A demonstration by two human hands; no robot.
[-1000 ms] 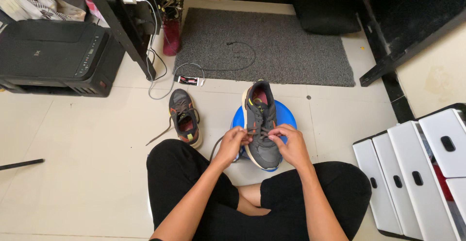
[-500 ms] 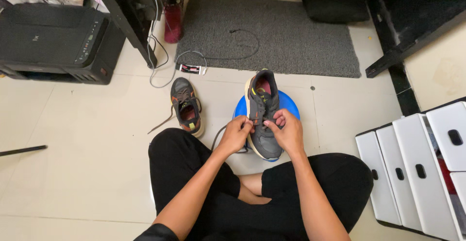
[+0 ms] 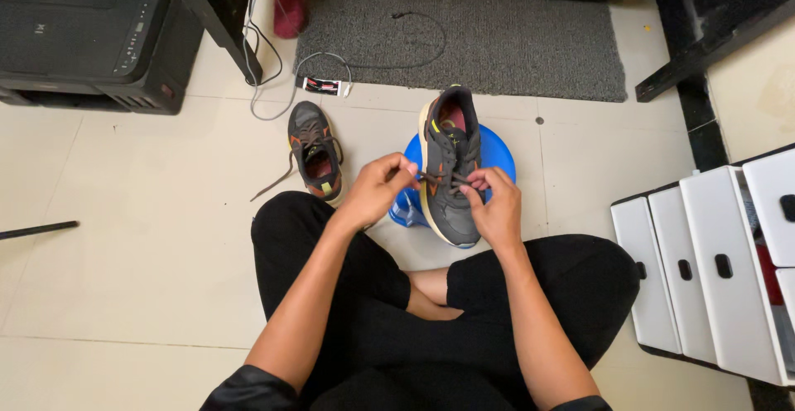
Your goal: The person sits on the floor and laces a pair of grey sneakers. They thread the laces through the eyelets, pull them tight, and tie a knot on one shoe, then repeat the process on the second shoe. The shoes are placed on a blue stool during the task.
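I see my left hand (image 3: 377,189) and right hand (image 3: 495,209), fingers pinched shut on the dark laces (image 3: 451,181) of a grey sneaker with orange trim (image 3: 451,171) resting on a round blue stool (image 3: 497,152). Beyond lies its matching unlaced shoe (image 3: 313,158) on the tiled floor (image 3: 149,212).

one head-worn camera looks steeply down, close over the lap and tiled floor (image 3: 141,237) (no second view).
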